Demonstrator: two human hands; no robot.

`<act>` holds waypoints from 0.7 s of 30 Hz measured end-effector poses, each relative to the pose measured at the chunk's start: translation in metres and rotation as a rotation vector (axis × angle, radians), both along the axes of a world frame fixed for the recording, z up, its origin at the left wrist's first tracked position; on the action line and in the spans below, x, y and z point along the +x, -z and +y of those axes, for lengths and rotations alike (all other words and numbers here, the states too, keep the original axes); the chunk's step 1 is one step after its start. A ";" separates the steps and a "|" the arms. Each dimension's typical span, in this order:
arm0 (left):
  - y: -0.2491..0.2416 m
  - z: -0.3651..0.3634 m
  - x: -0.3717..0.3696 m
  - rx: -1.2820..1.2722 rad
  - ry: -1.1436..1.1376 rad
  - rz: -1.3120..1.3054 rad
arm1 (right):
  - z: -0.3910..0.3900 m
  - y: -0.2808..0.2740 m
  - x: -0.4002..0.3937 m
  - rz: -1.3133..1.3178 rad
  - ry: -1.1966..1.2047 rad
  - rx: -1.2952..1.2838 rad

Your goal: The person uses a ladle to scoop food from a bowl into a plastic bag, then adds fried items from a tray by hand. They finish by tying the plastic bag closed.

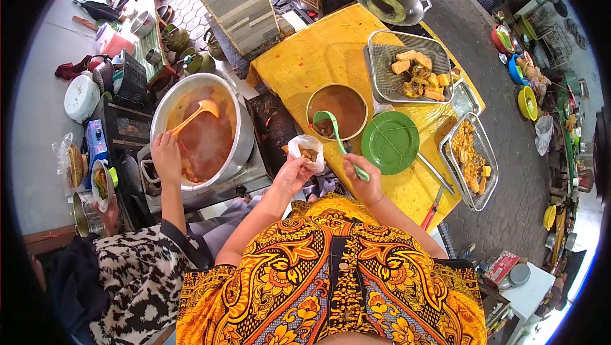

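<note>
At the far left, a co-worker's hand (pixel 167 156) in a black-and-white patterned sleeve grips one orange plastic ladle (pixel 198 112), its round bowl resting in the red-brown broth of one big, round metal pot (pixel 237 147). The pot sits on a steel stove with a dull, greasy top.

Next comes the person's left hand (pixel 293 173), fingers curled up around one small clear plastic bag (pixel 308 150). The bag is thin and crinkled, held open at the top, with brown pieces of food inside, just in front of the yellow tablecloth (pixel 318 58).

The right hand (pixel 364 179) is closed around the long handle of one green plastic ladle (pixel 331 125), whose rounded scoop lies over the rim of one round metal bowl (pixel 337 111) of smooth brown sauce, just beside the bag.

Right of the bowl lies one flat, round green plate (pixel 390 142) with fine ridges. Beyond are two rectangular wire-mesh trays: the upper tray (pixel 388 58) holds chunky golden fried pieces, the lower tray (pixel 487 154) holds smaller crumbly yellow ones. At the top, one shallow metal wok (pixel 389 0) holds something dark.
</note>
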State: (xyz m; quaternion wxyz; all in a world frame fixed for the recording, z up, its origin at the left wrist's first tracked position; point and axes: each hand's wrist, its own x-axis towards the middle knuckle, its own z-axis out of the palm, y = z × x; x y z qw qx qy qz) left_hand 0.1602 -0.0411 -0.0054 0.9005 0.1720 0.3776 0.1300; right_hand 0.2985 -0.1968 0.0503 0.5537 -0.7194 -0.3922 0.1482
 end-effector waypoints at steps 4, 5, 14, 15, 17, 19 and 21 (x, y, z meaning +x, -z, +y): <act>-0.001 0.003 0.007 0.014 0.018 0.053 | 0.000 -0.005 0.010 0.238 0.046 -0.025; -0.001 0.003 0.008 0.007 -0.017 0.036 | 0.000 -0.005 0.012 0.284 0.050 -0.032; 0.015 0.016 0.017 0.021 0.025 0.086 | 0.005 -0.005 0.024 0.542 0.112 0.037; 0.013 0.017 0.017 0.034 0.033 0.109 | 0.006 -0.011 0.023 0.541 0.111 0.023; 0.010 0.017 0.019 0.043 0.007 0.104 | 0.001 -0.026 0.015 0.387 0.063 0.000; 0.013 0.017 0.021 0.049 -0.016 0.097 | -0.008 -0.032 0.004 0.231 0.020 -0.027; 0.021 0.021 0.021 -0.013 -0.058 0.128 | -0.016 -0.035 -0.007 -0.004 -0.286 0.019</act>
